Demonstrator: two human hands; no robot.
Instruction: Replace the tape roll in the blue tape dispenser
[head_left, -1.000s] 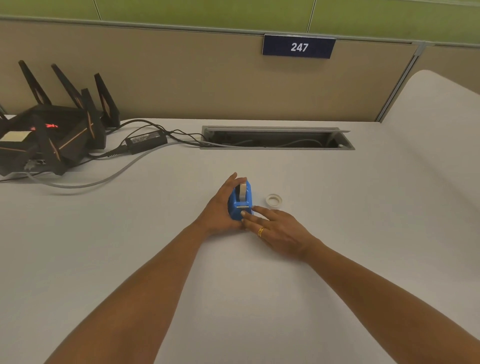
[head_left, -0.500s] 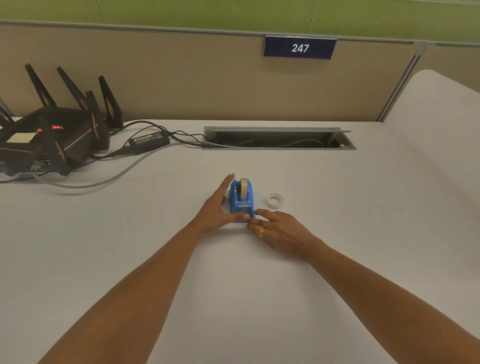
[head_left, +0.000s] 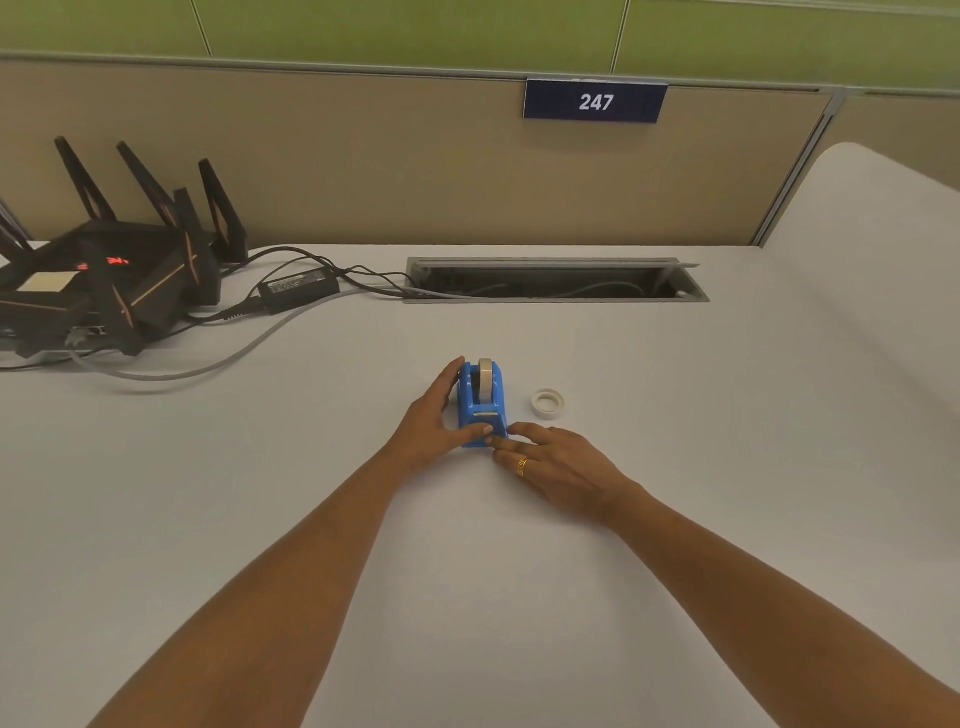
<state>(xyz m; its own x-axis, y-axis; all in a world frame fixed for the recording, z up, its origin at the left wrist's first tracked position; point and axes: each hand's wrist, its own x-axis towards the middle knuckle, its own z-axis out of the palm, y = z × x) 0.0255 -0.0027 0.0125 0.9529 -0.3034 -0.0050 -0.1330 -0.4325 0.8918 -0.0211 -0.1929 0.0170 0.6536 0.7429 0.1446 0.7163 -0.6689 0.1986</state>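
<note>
The blue tape dispenser stands on the white desk with a beige tape roll seated in it. My left hand lies flat along its left side, fingers straight, thumb resting on the near cutter end. My right hand, wearing a gold ring, lies palm down on the desk just in front and to the right, its fingertips touching the dispenser's near end. A small white tape ring lies flat on the desk to the right of the dispenser, apart from both hands.
A black router with antennas, a power brick and cables sit at the back left. An open cable slot is set into the desk behind the dispenser. A partition with sign 247 rises at the back.
My left hand has loosened from wrapping around the dispenser and now lies flat beside it. The right hand has slid slightly back toward me. The dispenser stays in place.
</note>
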